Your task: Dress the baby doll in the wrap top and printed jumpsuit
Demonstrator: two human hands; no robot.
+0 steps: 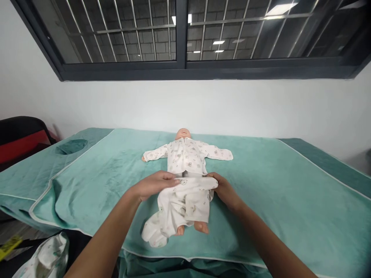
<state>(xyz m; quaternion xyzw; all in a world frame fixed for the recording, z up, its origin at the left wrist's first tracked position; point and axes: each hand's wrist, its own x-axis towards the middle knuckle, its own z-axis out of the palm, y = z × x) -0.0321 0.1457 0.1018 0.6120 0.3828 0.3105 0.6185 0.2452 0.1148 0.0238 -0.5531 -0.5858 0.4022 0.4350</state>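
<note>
A baby doll (183,133) lies on its back, head toward the wall and arms spread out. It wears a white printed baby jacket (187,154). White printed baby pants (185,197) cover its legs, and its two bare feet show below them. My left hand (158,183) grips the waistband at the left, thumb on top of the cloth. At the right end of the waistband, my right hand (223,189) is closed on the pants, its fingertips partly hidden by the fabric. To the lower left, a bunched white piece of cloth (155,231) lies against the pants.
A green cover (275,185) with white piping spreads over the table against a white wall. At left are a round hole (72,146) in the table and a black and red chair (23,143). White printed cloth (48,256) lies at the lower left.
</note>
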